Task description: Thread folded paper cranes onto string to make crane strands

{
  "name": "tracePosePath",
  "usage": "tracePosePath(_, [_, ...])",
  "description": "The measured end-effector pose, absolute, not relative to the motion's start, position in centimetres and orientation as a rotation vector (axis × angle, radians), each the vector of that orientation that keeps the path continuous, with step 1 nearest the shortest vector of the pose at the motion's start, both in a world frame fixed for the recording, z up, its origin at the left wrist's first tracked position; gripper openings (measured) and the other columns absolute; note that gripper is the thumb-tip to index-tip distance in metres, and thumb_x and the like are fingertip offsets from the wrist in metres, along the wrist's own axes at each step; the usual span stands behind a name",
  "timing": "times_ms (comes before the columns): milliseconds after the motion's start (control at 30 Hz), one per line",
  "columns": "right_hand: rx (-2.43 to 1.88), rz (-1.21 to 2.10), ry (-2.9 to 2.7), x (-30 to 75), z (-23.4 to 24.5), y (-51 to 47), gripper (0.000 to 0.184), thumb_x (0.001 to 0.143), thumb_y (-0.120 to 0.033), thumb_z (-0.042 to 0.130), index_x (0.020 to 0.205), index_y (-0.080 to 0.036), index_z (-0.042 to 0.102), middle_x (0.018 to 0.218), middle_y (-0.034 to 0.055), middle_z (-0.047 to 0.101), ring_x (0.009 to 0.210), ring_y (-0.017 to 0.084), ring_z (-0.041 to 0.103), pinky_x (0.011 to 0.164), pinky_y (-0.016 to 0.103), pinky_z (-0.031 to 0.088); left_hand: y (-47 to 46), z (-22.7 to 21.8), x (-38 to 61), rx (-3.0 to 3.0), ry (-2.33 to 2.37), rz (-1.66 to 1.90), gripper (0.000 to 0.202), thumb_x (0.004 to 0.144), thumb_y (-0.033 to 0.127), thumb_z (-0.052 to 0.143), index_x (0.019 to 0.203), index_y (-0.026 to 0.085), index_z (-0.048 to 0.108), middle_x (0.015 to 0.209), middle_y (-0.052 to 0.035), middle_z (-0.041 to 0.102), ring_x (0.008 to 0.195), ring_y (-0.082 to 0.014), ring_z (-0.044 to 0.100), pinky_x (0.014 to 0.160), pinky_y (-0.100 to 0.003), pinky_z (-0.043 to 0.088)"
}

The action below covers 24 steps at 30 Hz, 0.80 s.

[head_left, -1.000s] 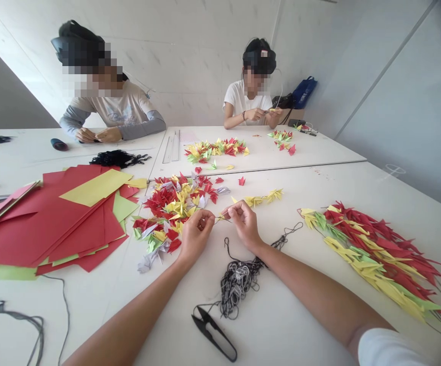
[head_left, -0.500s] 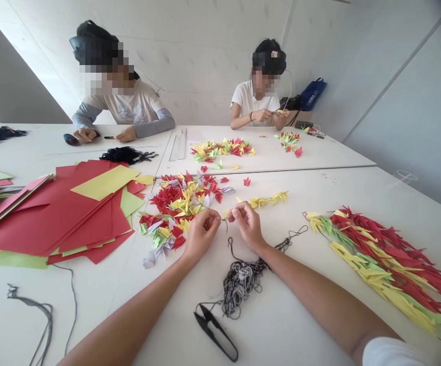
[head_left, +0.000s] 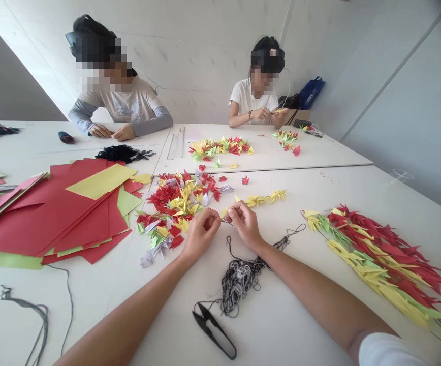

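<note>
Thread (head_left: 225, 221), seemingly, between both hands (head_left: 202, 230) (head_left: 245, 224)

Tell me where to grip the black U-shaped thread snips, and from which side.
Probably by the rounded bend of the snips, from the near right: they lie flat, with that end nearest and the blades pointing away, leftward.

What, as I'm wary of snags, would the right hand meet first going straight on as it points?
The right hand would probably meet the left hand first, apart from the thin cord between them; exact depth is unclear.
</note>
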State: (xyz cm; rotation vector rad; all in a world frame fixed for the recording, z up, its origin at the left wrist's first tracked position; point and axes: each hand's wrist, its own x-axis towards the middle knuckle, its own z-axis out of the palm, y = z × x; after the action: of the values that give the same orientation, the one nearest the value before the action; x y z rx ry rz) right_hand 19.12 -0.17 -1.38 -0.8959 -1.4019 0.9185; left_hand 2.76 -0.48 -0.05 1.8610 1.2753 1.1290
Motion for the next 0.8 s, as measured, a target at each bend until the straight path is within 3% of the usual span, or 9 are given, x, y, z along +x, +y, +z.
tracePosePath(300, [-0.940, 0.853, -1.373, 19.1, -0.7, 0.1, 0.023, 0.097, -0.042, 0.054, 0.086, -0.022, 0.054, 0.076, 0.0010, 0.066, 0.068, 0.015, 0.062, 0.066, 0.028, 0.051, -0.2, 0.0, 2.4, 1.849, 1.227, 1.116, 0.031, 0.099, 0.039, 0.042, 0.075, 0.020, 0.049, 0.062, 0.0028, 0.043, 0.057, -0.0130, 0.039, 0.056, -0.026, 0.032])
tracePosePath(433, [-0.911, 0.807, -1.374, 19.0, -0.2, -0.6, 0.020, 0.098, -0.039, 0.052, 0.087, -0.022, 0.055, 0.079, 0.0010, 0.067, 0.072, 0.015, 0.065, 0.069, 0.028, 0.052, -0.2, 0.3, 2.4, 1.974, 1.068, 1.123, 0.033, 0.100, 0.036, 0.040, 0.073, 0.020, 0.049, 0.082, -0.0036, 0.060, 0.071, -0.0149, 0.053, 0.068, -0.028, 0.042])
tracePosePath(500, [-0.888, 0.760, -1.388, 19.0, -0.2, -1.1, 0.019, 0.098, -0.038, 0.053, 0.087, -0.022, 0.056, 0.079, 0.0014, 0.068, 0.073, 0.016, 0.066, 0.070, 0.028, 0.053, -0.3, 0.3, 2.6, 1.942, 1.041, 1.092, 0.022, 0.099, 0.032, 0.041, 0.084, 0.020, 0.051, 0.093, -0.0043, 0.064, 0.066, -0.0130, 0.055, 0.066, -0.027, 0.043])
tracePosePath(567, [-0.880, 0.688, -1.394, 19.0, -0.4, -1.5, 0.019, 0.096, -0.038, 0.055, 0.087, -0.022, 0.057, 0.079, 0.0021, 0.069, 0.073, 0.017, 0.067, 0.070, 0.029, 0.054, -0.4, 0.1, 2.8, 1.908, 1.043, 1.017, 0.010, 0.096, 0.028, 0.045, 0.101, 0.022, 0.051, 0.088, -0.0009, 0.065, 0.056, -0.0111, 0.052, 0.059, -0.025, 0.041])
tracePosePath(633, [-0.886, 0.613, -1.394, 19.0, -0.5, -1.8, 0.019, 0.096, -0.039, 0.056, 0.088, -0.022, 0.058, 0.079, 0.0026, 0.069, 0.074, 0.017, 0.068, 0.071, 0.031, 0.054, -0.5, -0.1, 2.9, 1.996, 1.018, 0.933, 0.016, 0.094, 0.025, 0.048, 0.109, 0.022, 0.052, 0.079, 0.0016, 0.065, 0.058, -0.0120, 0.053, 0.059, -0.024, 0.039])
tracePosePath(700, [-0.897, 0.557, -1.375, 19.1, 0.0, -1.9, 0.019, 0.096, -0.040, 0.056, 0.088, -0.023, 0.058, 0.079, 0.0029, 0.069, 0.074, 0.018, 0.068, 0.071, 0.031, 0.055, -0.7, -0.3, 2.9, 2.138, 0.993, 0.898, 0.014, 0.096, 0.025, 0.046, 0.099, 0.021, 0.059, 0.080, -0.0004, 0.066, 0.066, -0.0137, 0.057, 0.065, -0.025, 0.041])
tracePosePath(800, [-0.894, 0.483, -1.272, 19.8, 1.9, -2.2, 0.020, 0.095, -0.042, 0.057, 0.088, -0.023, 0.058, 0.079, 0.0029, 0.068, 0.072, 0.017, 0.066, 0.068, 0.031, 0.054, -1.1, -0.2, 2.8, 2.258, 1.013, 0.894, 0.027, 0.099, 0.027, 0.041, 0.088, 0.020, 0.064, 0.090, -0.0045, 0.069, 0.077, -0.0164, 0.062, 0.071, -0.027, 0.043])
